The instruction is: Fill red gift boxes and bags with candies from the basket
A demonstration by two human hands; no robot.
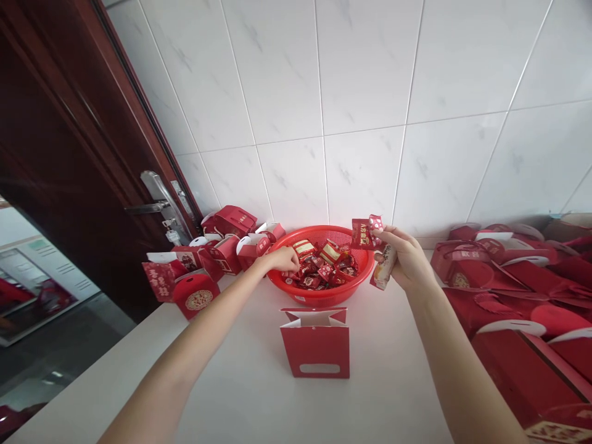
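Nearby, red boxes beside basket.

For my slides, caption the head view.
Left hand in round red plastic basket of small, mostly red wrapped packets; right hand holding several.

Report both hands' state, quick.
Left hand: curled among the wrapped sweets in the red basket; whether it grips one cannot be told.
Right hand: closed, holding several small packets.
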